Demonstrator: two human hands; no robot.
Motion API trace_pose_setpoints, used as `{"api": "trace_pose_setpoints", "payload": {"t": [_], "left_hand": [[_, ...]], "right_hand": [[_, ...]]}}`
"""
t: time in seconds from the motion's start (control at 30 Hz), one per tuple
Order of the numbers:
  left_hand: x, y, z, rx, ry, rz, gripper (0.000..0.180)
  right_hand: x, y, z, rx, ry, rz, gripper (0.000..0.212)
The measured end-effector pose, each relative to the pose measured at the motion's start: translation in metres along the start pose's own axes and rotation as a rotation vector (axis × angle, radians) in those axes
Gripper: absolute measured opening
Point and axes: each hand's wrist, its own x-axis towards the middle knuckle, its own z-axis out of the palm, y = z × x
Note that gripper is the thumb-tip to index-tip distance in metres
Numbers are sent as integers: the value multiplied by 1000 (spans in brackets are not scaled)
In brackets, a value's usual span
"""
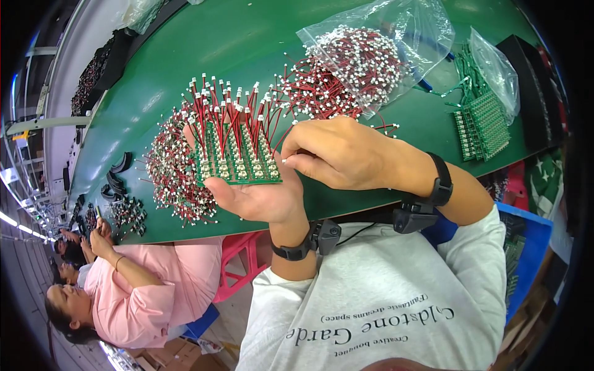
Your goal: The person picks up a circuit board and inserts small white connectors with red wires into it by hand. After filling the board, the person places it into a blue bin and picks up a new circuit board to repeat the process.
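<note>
Above the worktop's (247, 37) near edge: green circuit-board panel (232, 167), red wires upright on it
Left hand (263, 201): palm up, half curled, holding the panel from below
Right hand (337, 151): fingertips pinched together, apparently on a white-tipped red lead (285, 161)
Panel from right hand: just left; rows point toward the worktop's far edge, long axis unclear
Lead heap (356, 71): beyond the right hand, farther from the near edge

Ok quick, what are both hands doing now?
Left hand: holding the green circuit board, palm up.
Right hand: fingertips pinched closed, apparently on a tiny white connector.
</note>
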Motion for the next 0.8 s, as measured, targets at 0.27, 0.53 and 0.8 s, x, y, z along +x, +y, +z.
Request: {"api": "trace_pose_setpoints", "payload": {"t": [0.27, 0.53, 0.8], "left_hand": [[-3, -3, 5, 45, -53, 9, 82], [-5, -2, 3, 82, -86, -35, 90], [-6, -2, 10, 126, -172, -38, 94]], "right_hand": [[-2, 5, 1, -10, -29, -44, 12], [-4, 1, 2, -123, -31, -18, 10], [-4, -5, -2, -280, -66, -35, 8]]}}
